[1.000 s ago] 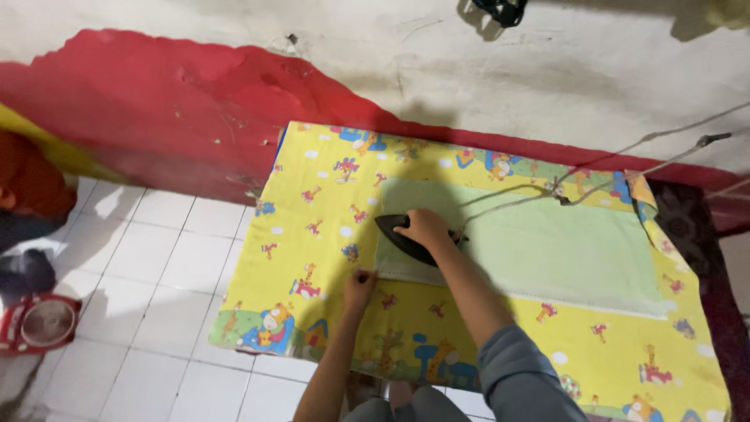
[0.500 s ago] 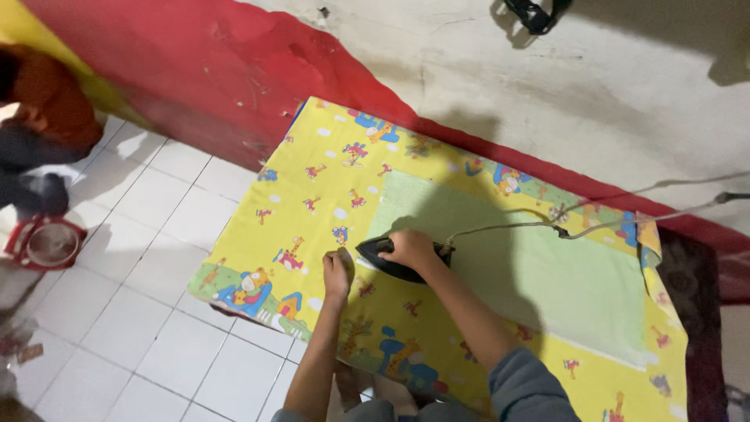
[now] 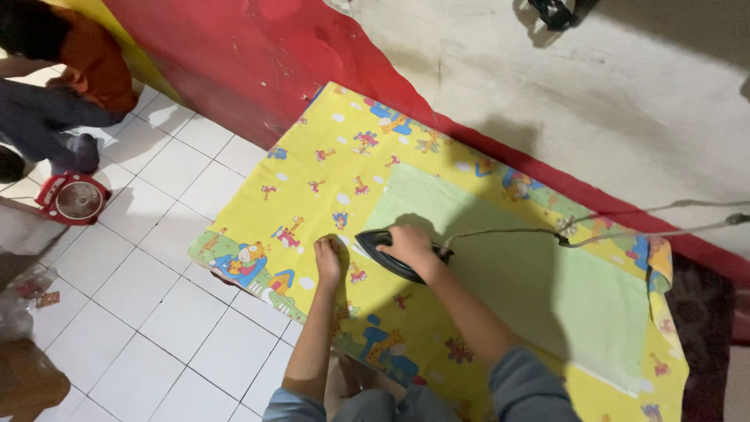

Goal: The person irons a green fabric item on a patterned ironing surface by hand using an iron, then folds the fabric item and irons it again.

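On the floor: a yellow cartoon-print sheet (image 3: pixel 312 195) with a pale green cloth (image 3: pixel 539 273) laid on it.
Right hand (image 3: pixel 410 246): your fingers are clenched around the black iron (image 3: pixel 383 252) at the cloth's left edge.
Left hand (image 3: pixel 329 260): your fingers lie flat and released, pressing the sheet just beside the iron.
Cord (image 3: pixel 625 230): runs right from the iron.

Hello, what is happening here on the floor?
A person is ironing on the floor. The right hand grips a black iron at the edge of a pale green cloth, which lies on a yellow cartoon-print sheet. The left hand presses flat on the sheet beside it. Another person crouches near a small red fan.
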